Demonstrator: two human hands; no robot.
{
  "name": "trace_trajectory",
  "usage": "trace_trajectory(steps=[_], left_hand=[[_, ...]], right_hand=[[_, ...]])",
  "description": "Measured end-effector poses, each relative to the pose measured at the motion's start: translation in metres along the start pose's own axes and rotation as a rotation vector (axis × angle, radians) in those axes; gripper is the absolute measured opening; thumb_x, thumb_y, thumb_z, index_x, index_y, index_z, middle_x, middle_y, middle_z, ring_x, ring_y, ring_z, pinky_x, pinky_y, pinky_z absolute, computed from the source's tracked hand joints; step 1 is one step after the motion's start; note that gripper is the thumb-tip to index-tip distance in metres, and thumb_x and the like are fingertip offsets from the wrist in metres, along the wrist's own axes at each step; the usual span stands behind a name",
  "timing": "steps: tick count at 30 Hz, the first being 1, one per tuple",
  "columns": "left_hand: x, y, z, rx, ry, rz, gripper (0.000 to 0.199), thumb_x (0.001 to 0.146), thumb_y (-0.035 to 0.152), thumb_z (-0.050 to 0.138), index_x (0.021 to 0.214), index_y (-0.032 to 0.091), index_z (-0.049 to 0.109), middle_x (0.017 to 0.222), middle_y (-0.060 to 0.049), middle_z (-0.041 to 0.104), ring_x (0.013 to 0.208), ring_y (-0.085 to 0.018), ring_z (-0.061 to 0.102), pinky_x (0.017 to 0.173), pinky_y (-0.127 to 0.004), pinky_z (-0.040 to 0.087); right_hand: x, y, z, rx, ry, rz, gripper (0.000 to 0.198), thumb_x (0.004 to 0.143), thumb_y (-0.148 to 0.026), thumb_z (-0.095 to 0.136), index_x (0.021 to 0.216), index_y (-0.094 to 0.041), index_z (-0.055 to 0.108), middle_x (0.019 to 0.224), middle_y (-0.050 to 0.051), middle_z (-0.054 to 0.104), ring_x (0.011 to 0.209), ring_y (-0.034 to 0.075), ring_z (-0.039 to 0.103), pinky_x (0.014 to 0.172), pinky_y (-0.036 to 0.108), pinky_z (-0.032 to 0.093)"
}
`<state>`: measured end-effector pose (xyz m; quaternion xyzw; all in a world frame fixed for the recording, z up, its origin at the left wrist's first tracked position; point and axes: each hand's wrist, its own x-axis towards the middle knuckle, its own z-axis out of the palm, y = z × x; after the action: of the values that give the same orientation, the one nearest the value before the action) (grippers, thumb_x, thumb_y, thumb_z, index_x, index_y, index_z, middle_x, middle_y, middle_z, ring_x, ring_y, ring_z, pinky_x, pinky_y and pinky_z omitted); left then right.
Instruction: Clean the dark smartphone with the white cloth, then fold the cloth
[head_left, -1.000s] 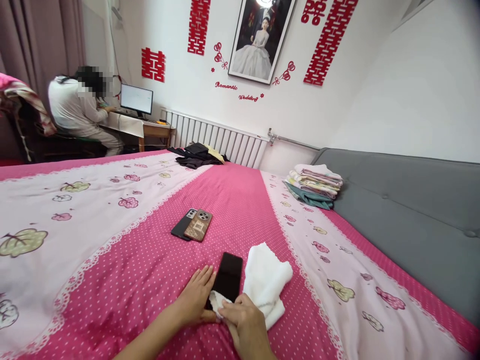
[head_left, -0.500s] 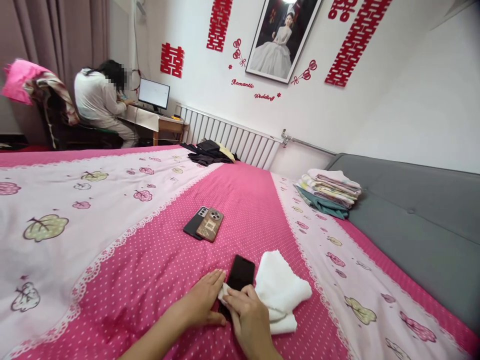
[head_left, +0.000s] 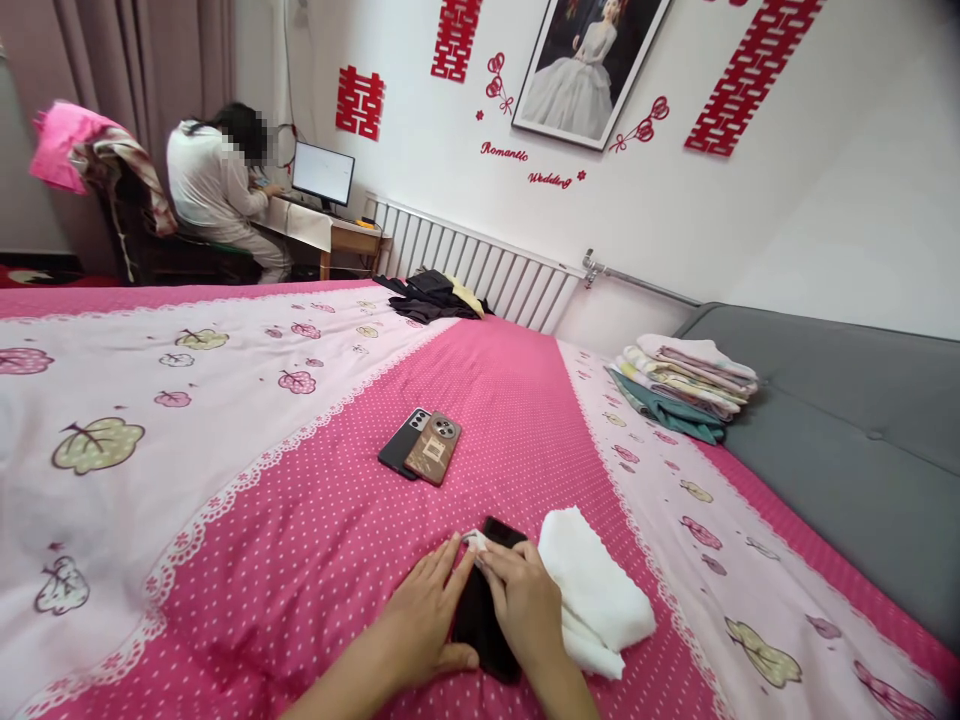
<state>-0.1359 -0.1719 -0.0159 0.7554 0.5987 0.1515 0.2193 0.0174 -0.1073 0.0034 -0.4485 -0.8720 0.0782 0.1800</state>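
Observation:
A black smartphone lies screen up on the pink polka-dot bedspread, partly hidden under my hands. My right hand presses a small white cloth onto the phone's upper part, fingers closed over it. Along the phone's left edge rests my left hand, its fingers stretched out and its thumb by the lower edge. Beside my right hand is a folded white towel; whether the small cloth is joined to it is hidden.
Farther up the bed, a brown-backed phone overlaps a dark phone. Dark clothes lie by the railing. Folded clothes stand against the grey headboard. A person sits at a desk with a monitor.
My right hand has moved the white cloth up the phone, from its lower left side toward the top. My left hand stays at the left edge. The whole view has shifted slightly.

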Motion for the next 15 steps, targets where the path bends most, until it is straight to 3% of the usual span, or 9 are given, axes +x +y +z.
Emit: trace_trajectory(steps=[7,15], left_hand=[[-0.002,0.009,-0.010,0.017,-0.079,-0.037,0.095,0.073,0.070,0.045,0.143,0.011,0.018,0.148,-0.020,0.009,0.137,-0.031,0.008,0.109,-0.049,0.016],[-0.001,0.000,-0.005,0.024,-0.064,0.019,0.090,0.074,0.072,0.041,0.143,0.020,0.015,0.149,-0.016,0.009,0.136,-0.032,0.007,0.108,-0.051,0.017]], right_hand=[[0.016,0.011,0.003,-0.051,0.025,0.077,0.029,0.091,-0.026,0.043,0.108,-0.031,0.066,0.113,-0.005,0.065,0.091,0.018,0.051,0.076,0.026,0.044],[0.023,0.025,0.007,-0.153,0.048,0.201,0.033,0.092,-0.025,0.038,0.109,-0.026,0.066,0.107,0.003,0.067,0.097,0.021,0.053,0.076,0.028,0.044]])
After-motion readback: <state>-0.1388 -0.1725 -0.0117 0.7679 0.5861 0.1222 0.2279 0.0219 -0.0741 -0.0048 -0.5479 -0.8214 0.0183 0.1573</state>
